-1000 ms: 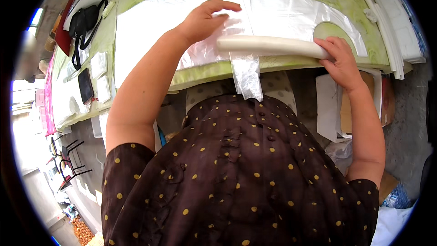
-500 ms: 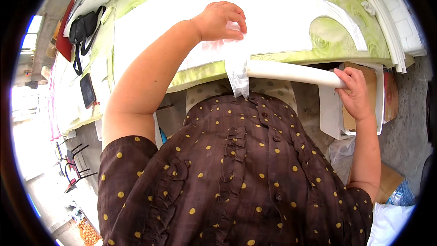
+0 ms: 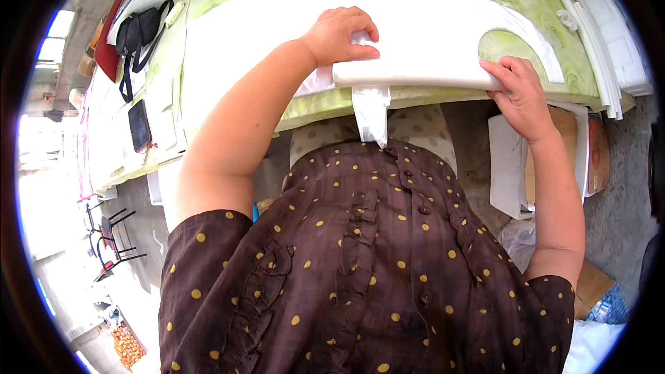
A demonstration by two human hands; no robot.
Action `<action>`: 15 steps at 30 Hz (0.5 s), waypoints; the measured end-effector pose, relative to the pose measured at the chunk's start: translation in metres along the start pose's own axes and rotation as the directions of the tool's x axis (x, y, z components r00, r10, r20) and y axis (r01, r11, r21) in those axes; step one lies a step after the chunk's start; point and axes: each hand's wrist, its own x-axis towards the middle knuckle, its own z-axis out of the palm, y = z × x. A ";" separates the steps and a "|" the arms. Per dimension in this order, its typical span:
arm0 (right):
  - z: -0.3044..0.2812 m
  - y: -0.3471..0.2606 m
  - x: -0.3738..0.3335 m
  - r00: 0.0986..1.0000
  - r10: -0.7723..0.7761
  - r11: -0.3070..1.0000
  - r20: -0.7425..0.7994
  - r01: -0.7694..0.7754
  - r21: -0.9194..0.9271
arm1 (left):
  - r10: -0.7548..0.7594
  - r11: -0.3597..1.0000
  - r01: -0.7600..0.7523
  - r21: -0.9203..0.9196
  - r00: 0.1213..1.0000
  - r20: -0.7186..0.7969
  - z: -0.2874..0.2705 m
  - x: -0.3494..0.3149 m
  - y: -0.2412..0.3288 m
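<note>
In my right hand [image 3: 519, 97] is the right end of a long white tube [image 3: 422, 75], fingers wrapped round it. The tube lies nearly level along the table's front edge. My left hand [image 3: 343, 36] is over the table, its curled thumb and fingers on a thin translucent plastic sleeve [image 3: 372, 112]. The sleeve passes beneath the tube and hangs over the edge towards my shirt. The tube's left end is just below my left fingers. A large white sheet [image 3: 249, 34] lies under both hands.
A patterned green cloth [image 3: 509, 52] covers the table. More white tubes [image 3: 599, 55] lie at the right, beside white foam boxes [image 3: 627, 34]. At the left are a black bag [image 3: 138, 31] and a phone [image 3: 139, 126]. A white bin [image 3: 509, 166] with cardboard stands below the table's right edge.
My right hand has moved left and up with the tube. The tube's left end has gone past the sleeve, over it, towards my left hand. My left hand has barely moved.
</note>
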 end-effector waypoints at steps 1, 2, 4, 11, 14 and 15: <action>0.000 0.000 -0.001 0.999 0.018 1.000 0.031 -0.018 0.010 | 0.006 1.000 -0.006 0.006 1.000 -0.018 0.001 0.000 0.001; -0.002 0.000 -0.004 0.997 0.036 0.999 0.061 -0.037 0.020 | 0.012 1.000 -0.012 0.013 0.999 -0.035 0.003 0.001 0.003; -0.007 0.000 -0.009 0.991 0.025 1.000 0.132 -0.026 0.012 | 0.024 0.999 -0.022 0.026 0.997 -0.077 0.006 -0.003 0.003; -0.027 0.001 -0.052 0.960 0.243 0.937 0.137 -0.269 0.221 | 0.013 0.993 -0.050 -0.107 0.945 -0.327 0.010 -0.013 0.006; -0.023 0.017 -0.049 0.933 0.358 0.918 -0.042 -0.343 0.200 | -0.084 0.983 -0.013 -0.185 0.859 -0.505 0.004 -0.030 0.014; -0.022 0.017 -0.043 0.918 0.390 0.915 -0.074 -0.377 0.140 | -0.033 0.978 -0.062 -0.199 0.897 -0.441 -0.001 -0.041 0.021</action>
